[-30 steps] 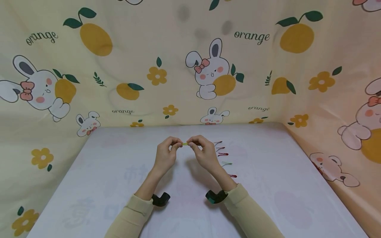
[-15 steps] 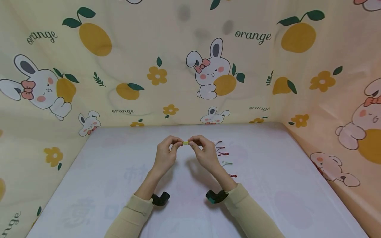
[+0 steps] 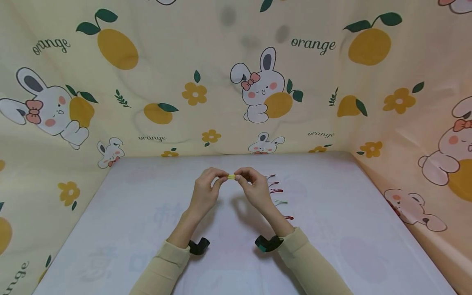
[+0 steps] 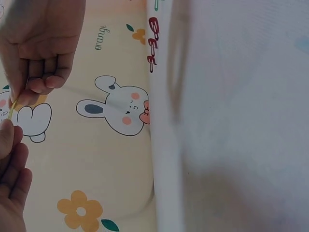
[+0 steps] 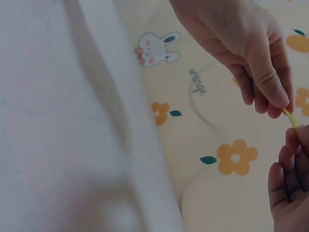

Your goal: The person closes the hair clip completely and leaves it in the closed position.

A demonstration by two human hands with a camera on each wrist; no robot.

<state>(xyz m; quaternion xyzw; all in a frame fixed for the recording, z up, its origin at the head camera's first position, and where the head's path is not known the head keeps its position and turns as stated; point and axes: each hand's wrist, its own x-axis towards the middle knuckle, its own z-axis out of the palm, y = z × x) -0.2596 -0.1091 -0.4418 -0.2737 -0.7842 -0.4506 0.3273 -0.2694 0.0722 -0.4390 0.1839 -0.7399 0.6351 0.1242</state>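
A rabbit-and-orange printed fabric backdrop (image 3: 217, 41) encloses the rear and sides of a white-covered worktop (image 3: 228, 262). Two beige-sleeved arms extend over it, a black wrist camera (image 3: 199, 246) at the left cuff and a second at the right. The left hand (image 3: 205, 190) and right hand (image 3: 255, 190) face each other at one height. Just beside the right hand, on its outer side, a row of hair clips (image 3: 276, 191), mostly red with one green, rests on the worktop. The smallest item, a slim yellow hair clip (image 3: 231, 177), is located between the hands, raised clear of the surface. Its long axis runs side to side, fingertip to fingertip; neither hand is nearer. On each hand, thumb and index finger are closed to a pinch on one end. Both ends are covered by the fingers; whether the clip is sprung or flat, I cannot tell. The right hand and forearm mask the row's inner ends. Both wrist views crop one hand at the frame edge.
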